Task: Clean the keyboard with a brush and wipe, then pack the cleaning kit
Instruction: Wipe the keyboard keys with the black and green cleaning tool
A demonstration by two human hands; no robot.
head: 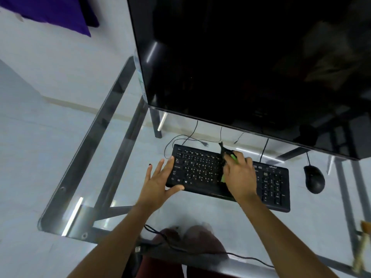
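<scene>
A black keyboard (200, 171) lies on the glass desk (120, 197) below the monitor. My left hand (160, 181) rests with straight, spread fingers on the keyboard's left end, thumb along its front edge. Over the keyboard's middle, my right hand (240, 175) grips a black and green brush (224, 150). The brush's dark tip sticks out past my fingers at the keyboard's back edge, and a bit of green shows under my palm.
A large dark monitor (251, 67) hangs over the back of the desk. A black mouse (314, 179) sits right of the keyboard. Cables run behind the keyboard and along the desk's front edge. My knees show through the glass.
</scene>
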